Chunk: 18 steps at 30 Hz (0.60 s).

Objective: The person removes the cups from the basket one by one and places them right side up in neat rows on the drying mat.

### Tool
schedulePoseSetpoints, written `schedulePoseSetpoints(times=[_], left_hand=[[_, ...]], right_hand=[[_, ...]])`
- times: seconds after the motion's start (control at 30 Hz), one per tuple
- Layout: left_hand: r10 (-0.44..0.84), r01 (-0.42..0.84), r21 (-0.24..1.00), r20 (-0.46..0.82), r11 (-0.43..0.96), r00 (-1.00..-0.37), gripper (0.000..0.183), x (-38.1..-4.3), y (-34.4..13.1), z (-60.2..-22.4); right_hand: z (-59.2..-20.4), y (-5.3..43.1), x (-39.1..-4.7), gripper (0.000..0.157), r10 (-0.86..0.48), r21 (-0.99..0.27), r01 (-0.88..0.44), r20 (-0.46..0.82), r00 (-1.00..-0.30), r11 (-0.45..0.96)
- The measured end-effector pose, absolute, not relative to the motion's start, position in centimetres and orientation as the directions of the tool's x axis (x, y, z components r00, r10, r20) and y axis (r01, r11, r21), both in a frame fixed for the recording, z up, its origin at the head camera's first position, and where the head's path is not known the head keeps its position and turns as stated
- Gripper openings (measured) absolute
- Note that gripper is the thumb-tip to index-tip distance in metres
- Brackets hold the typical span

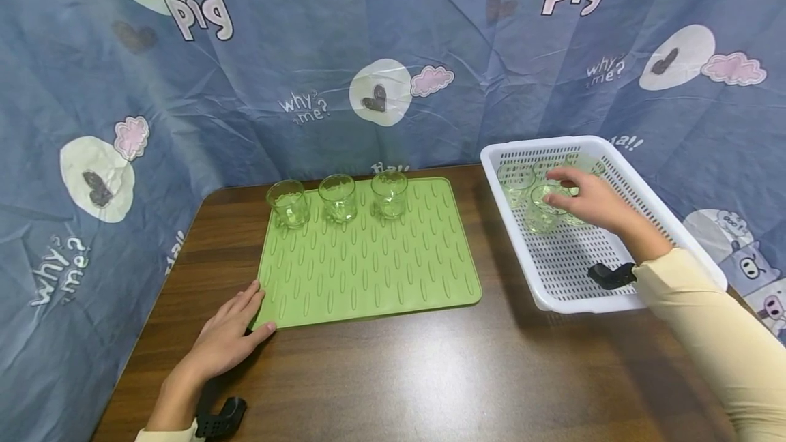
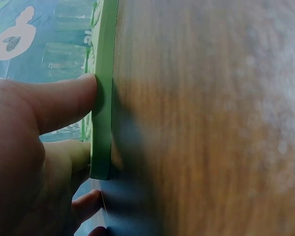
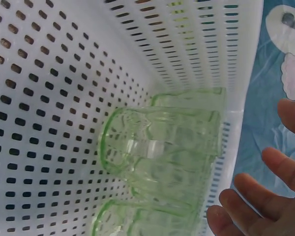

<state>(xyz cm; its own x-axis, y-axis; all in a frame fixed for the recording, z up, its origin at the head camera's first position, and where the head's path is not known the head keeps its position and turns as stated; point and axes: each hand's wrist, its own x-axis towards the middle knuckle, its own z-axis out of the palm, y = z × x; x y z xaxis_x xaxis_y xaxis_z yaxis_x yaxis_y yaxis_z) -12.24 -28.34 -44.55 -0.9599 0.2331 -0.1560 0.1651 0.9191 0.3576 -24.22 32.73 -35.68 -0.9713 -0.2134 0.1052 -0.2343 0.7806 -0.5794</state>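
Note:
Three green-tinted clear glasses, the left one point(image 1: 288, 204), the middle one point(image 1: 338, 198) and the right one point(image 1: 389, 195), stand in a row along the back of a green ridged mat point(image 1: 374, 264). My left hand point(image 1: 224, 340) rests at the mat's front left corner; its thumb point(image 2: 71, 101) touches the mat and its fingers are extended. Over a white basket point(image 1: 589, 304) hovers my right hand point(image 1: 592, 203), fingers loosely bent and spread. In the right wrist view its fingers are apart from the nearest glass point(image 3: 162, 142). Several similar glasses stand in the basket's far part, partly hidden by the hand.
A brown wooden table point(image 1: 393, 374) lies under the mat and basket. Blue printed cloth point(image 1: 245, 80) hangs behind the table and along its left side. The basket's raised perforated walls surround the glasses on the right.

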Motion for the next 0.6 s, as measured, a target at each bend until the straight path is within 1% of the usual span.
schedulePoseSetpoints(times=[0.13,0.37,0.6], left_hand=[[0.230,0.160,0.357,-0.162,0.920,-0.960,0.080,-12.25,-28.33,-44.55],[0.232,0.161,0.366,-0.158,0.916,-0.960,0.080,-12.11,-28.31,-44.41],[0.232,0.164,0.365,-0.150,0.916,-0.961,0.079,-12.10,-28.26,-44.53]], right_hand=[[-35.80,32.61,-24.37,0.052,-0.223,-0.558,-0.238,0.097,-0.970,0.795],[-36.01,32.93,-24.51,0.057,-0.238,-0.544,-0.220,0.039,-0.970,0.809],[-36.34,33.05,-24.72,0.058,-0.247,-0.516,-0.221,0.019,-0.969,0.828]])
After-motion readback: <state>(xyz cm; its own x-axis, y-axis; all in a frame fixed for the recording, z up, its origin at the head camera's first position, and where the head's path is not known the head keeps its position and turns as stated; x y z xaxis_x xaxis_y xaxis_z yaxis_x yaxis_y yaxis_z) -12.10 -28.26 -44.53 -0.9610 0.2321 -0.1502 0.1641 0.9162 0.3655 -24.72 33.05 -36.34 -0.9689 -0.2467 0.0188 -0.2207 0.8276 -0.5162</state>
